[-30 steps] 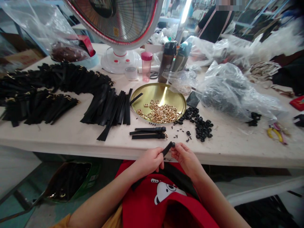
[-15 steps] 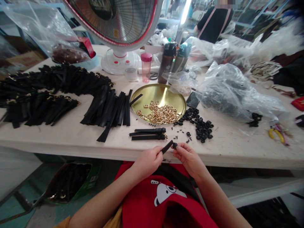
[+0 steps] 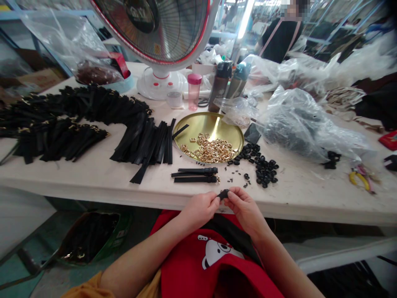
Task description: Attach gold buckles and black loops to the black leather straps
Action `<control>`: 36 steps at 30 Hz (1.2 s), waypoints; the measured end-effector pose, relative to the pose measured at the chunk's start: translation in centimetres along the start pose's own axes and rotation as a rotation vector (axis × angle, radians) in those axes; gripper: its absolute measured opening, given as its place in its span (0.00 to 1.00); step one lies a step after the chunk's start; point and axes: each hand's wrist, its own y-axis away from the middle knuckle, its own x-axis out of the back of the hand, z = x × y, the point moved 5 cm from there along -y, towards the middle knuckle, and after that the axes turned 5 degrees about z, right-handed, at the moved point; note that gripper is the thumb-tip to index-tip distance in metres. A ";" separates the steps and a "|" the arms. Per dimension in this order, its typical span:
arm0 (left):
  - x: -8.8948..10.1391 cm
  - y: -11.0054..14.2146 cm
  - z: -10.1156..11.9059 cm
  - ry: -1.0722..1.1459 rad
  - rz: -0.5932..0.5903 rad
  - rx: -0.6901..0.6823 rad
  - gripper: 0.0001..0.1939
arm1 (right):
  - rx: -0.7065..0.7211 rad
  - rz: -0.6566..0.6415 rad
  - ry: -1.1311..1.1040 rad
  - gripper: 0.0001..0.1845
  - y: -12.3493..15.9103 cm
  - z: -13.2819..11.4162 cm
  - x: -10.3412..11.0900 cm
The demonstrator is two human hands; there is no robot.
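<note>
My left hand [image 3: 200,210] and my right hand [image 3: 243,209] meet at the table's near edge, both pinched on the tip of a black strap [image 3: 222,193] with a small black loop on it. Most of that strap is hidden in my left fist. Just beyond my hands two finished black straps [image 3: 195,174] lie side by side on the table. A round gold tray [image 3: 217,126] holding several gold buckles [image 3: 211,150] sits behind them. Loose black loops [image 3: 262,165] are scattered to the tray's right.
Piles of black straps [image 3: 77,124] cover the left half of the table [image 3: 93,174]. A fan [image 3: 161,41], a pink cup [image 3: 194,91] and two bottles [image 3: 229,80] stand at the back. Plastic bags [image 3: 304,120] fill the right side, pliers [image 3: 361,176] beyond. Another person [image 3: 279,33] works behind.
My hands have drawn closer together. The strap end that stuck out from my left hand is now mostly covered, and the black loop sits on its tip.
</note>
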 end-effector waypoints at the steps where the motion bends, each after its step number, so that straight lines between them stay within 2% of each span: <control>1: 0.1 0.0 0.0 -0.070 0.016 -0.020 0.17 | 0.023 -0.003 0.045 0.09 0.2 0.0 0.1; 5: 0.3 0.3 0.0 -0.266 0.008 -0.079 0.17 | 0.272 -0.007 0.340 0.07 1.0 -1.0 0.1; 7: 0.4 0.4 0.1 -0.296 0.004 -0.092 0.18 | 0.341 -0.016 0.405 0.07 1.3 -1.7 -0.1; 13: 0.4 -0.1 0.6 -0.274 0.026 -0.094 0.18 | 0.108 0.011 0.285 0.12 0.3 -1.8 -0.3; 20: -0.6 -0.7 0.7 -0.284 0.072 -0.103 0.16 | -0.102 -0.011 -0.148 0.09 -0.3 0.0 -0.1; 26: -0.8 -1.4 0.5 -0.255 0.083 -0.086 0.16 | -0.146 0.030 -0.299 0.09 -0.3 0.4 -0.8; 30: -1.1 -1.7 0.2 -0.169 0.084 -0.061 0.17 | -0.147 0.039 -0.284 0.10 -0.2 0.9 -1.0; 34: -1.0 -1.4 -0.5 0.046 -0.077 -0.003 0.13 | -0.106 0.053 -0.181 0.08 -0.5 0.6 0.0; 36: -0.8 -1.1 -0.8 0.171 -0.149 0.031 0.18 | -0.069 0.084 -0.122 0.07 -0.6 0.3 0.2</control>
